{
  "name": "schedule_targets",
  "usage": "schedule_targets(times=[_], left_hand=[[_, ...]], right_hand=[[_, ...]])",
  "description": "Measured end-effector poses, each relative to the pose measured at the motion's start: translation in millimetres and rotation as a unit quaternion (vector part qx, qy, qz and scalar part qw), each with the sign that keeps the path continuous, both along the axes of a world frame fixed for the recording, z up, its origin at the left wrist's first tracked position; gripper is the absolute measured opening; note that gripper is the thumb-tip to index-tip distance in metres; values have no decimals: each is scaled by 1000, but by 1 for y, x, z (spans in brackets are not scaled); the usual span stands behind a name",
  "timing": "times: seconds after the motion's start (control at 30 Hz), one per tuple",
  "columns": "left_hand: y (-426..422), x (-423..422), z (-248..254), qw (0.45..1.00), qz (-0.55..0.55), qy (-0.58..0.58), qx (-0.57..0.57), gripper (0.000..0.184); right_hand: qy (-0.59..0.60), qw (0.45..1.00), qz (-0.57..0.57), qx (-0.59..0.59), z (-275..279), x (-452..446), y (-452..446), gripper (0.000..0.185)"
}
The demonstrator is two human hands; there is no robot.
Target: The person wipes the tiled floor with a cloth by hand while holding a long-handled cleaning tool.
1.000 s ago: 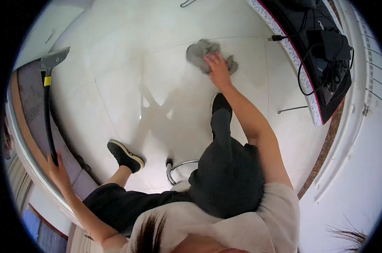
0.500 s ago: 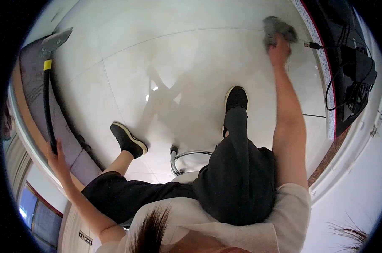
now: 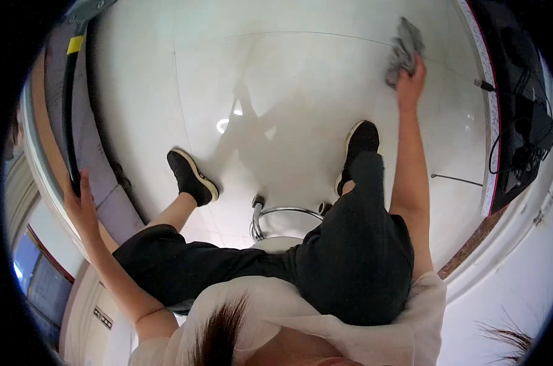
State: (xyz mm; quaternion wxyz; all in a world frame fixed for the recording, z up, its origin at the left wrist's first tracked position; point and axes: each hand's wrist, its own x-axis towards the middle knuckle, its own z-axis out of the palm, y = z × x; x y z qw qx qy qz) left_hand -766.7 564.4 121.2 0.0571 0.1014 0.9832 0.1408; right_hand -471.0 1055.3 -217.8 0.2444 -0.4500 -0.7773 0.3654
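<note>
My right hand (image 3: 412, 84) is closed on a crumpled grey cloth (image 3: 406, 53), held over the pale tiled floor at the upper right. At the left, the fingers of my left hand (image 3: 81, 201) wrap round the lower end of a long black handle (image 3: 68, 116). That handle has a yellow band (image 3: 75, 44) near its top and leads up to a grey head (image 3: 88, 9), cut off by the edge of view. It lies along a greyish-purple padded strip (image 3: 99, 146).
At the right, a glossy black surface (image 3: 514, 177) carries tangled black cables (image 3: 527, 143); a USB plug (image 3: 484, 85) juts over its edge. A thin dark rod (image 3: 456, 179) shows below. Between my black shoes (image 3: 191, 177) stands a chrome stool base (image 3: 289, 210).
The cloth in my right hand has shifted slightly and hangs more upright. The handle's head has moved up toward the view's edge. My view has shifted a little.
</note>
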Motion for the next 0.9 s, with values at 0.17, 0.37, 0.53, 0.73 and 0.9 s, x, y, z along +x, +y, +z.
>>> schedule_targets(times=[0.17, 0.37, 0.53, 0.73, 0.9], left_hand=[[-18, -4, -1, 1000, 25, -3, 10, 23], [-23, 4, 0, 1000, -18, 21, 1, 26], [-33, 6, 8, 997, 4, 34, -63, 27], [-54, 4, 3, 996, 5, 34, -87, 28], [-59, 7, 0, 996, -15, 38, -77, 20]], right_hand=[[-235, 956, 23, 172, -75, 38, -3, 60], [-72, 957, 277, 53, -49, -76, -124, 66], [6, 935, 353, 12, 7, -103, -162, 62], [-18, 651, 759, 21, 14, -6, -218, 50], [-62, 447, 890, 59, -22, 19, -210, 43]])
